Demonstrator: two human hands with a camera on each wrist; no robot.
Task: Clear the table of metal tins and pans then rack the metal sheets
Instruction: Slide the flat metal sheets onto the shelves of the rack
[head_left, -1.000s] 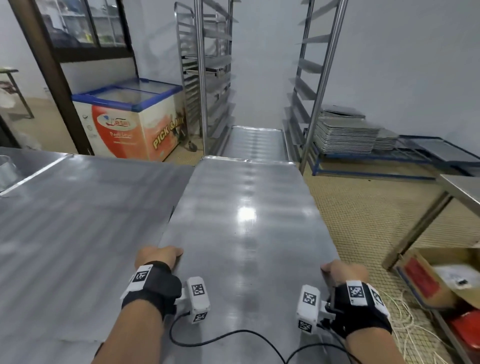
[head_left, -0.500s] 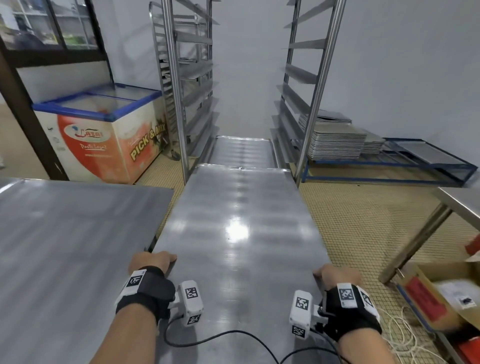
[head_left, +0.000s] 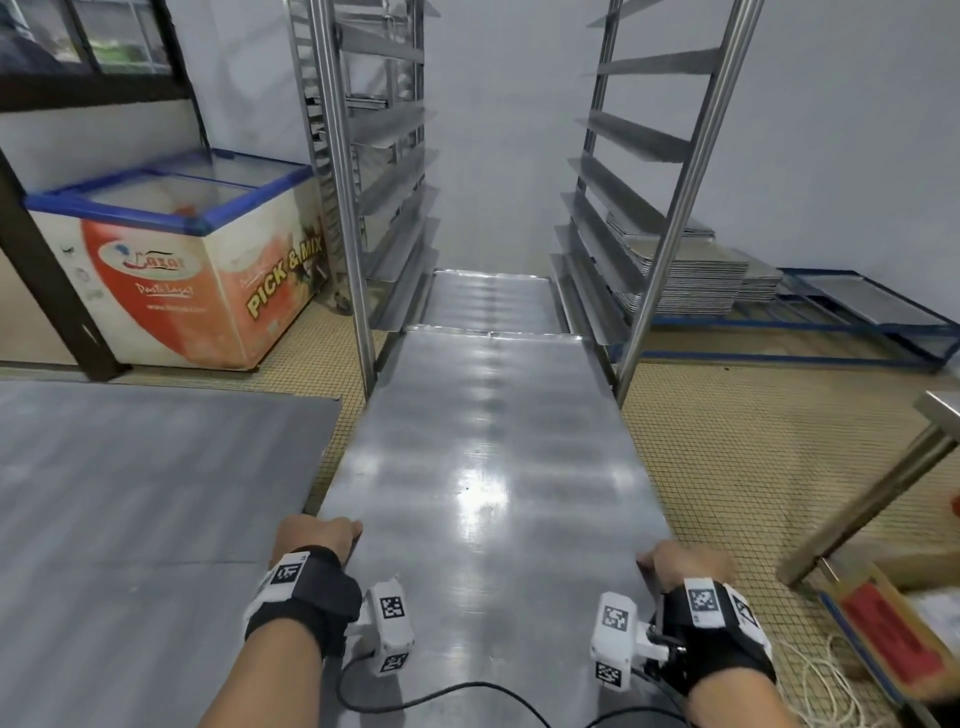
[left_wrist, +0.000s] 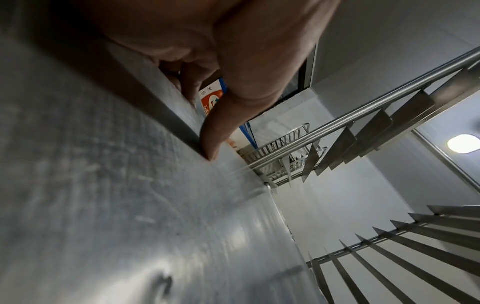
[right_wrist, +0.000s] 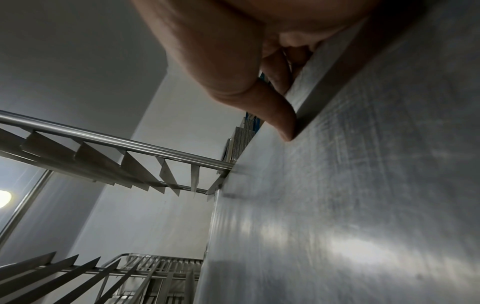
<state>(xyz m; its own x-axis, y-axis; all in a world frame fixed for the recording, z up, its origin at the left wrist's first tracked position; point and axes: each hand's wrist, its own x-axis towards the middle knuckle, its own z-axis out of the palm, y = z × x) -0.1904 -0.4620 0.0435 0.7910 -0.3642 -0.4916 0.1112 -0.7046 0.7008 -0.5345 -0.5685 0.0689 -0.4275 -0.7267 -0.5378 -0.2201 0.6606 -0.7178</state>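
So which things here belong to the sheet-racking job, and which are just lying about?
In the job:
- metal sheet, gripped at its side edges by the left hand and right hand
- rack, sheet's far end between its uprights
- sheet already in the rack

Lying about:
- freezer chest
- steel table
- stacked trays
- cardboard box

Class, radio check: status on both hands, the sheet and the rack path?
Left hand and right hand grip the sheet by its side edges. Far end at the rack mouth, between its uprights. Nothing in the way.
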